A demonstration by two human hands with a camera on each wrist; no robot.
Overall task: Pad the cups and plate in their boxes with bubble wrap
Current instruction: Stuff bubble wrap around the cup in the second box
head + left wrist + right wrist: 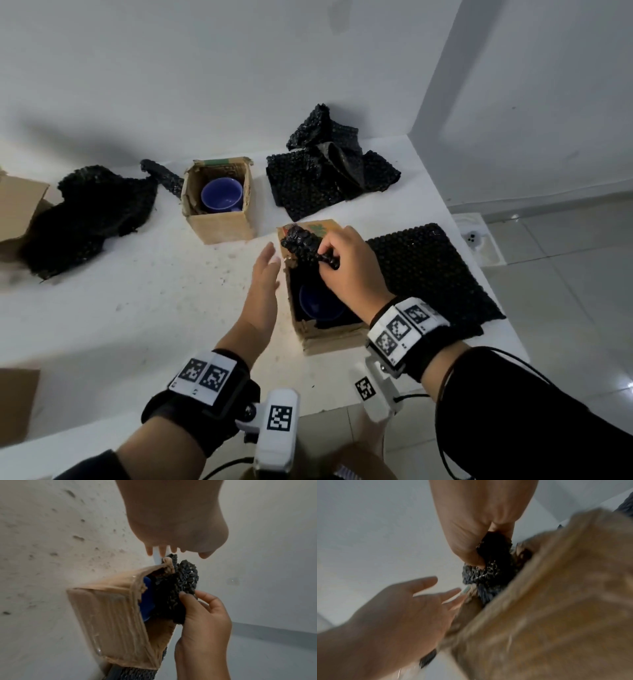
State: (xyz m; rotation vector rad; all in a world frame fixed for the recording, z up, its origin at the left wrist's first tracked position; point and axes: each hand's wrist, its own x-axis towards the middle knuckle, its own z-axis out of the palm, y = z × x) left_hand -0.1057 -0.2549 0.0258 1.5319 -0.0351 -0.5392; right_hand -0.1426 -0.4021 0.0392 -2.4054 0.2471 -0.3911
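the right hand (346, 263) grips a bunched wad of black bubble wrap (303, 245) at the far end of the near box (329, 337), directly above its open top. this cardboard box stands on the white table (137, 294) with its long axis going away from the person. the blue cup (320, 303) sits low in the box, at the end nearer to the person, so the wad is above and beyond the cup, and i judge that it must go down and slightly back to sit against the cup. the left hand (265, 274) is empty, fingers straight and relaxed, just beside the left wall of the box; if it touches the wall, i cannot tell. 1 more box with a second blue cup (221, 195) stands further back, without padding.
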